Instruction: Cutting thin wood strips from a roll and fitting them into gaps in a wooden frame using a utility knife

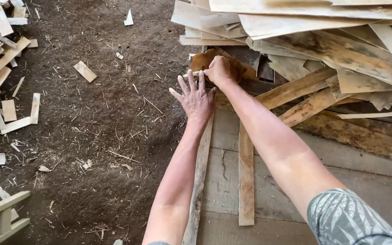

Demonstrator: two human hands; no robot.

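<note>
No packages, labels, signs or screens show anywhere in this view

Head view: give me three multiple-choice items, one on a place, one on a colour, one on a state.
1. Where does the heap of thin wooden sheets lie?
A upper right
B lower left
C bottom centre

2. What colour is the lump under the right hand?
A blue
B orange-brown
C white

3. How is the left hand?
A fisted
B flat, fingers spread
C holding a hammer

Key: A, the heap fills the upper right; B, the lump looks orange-brown; B, palm down on the boards.
</note>
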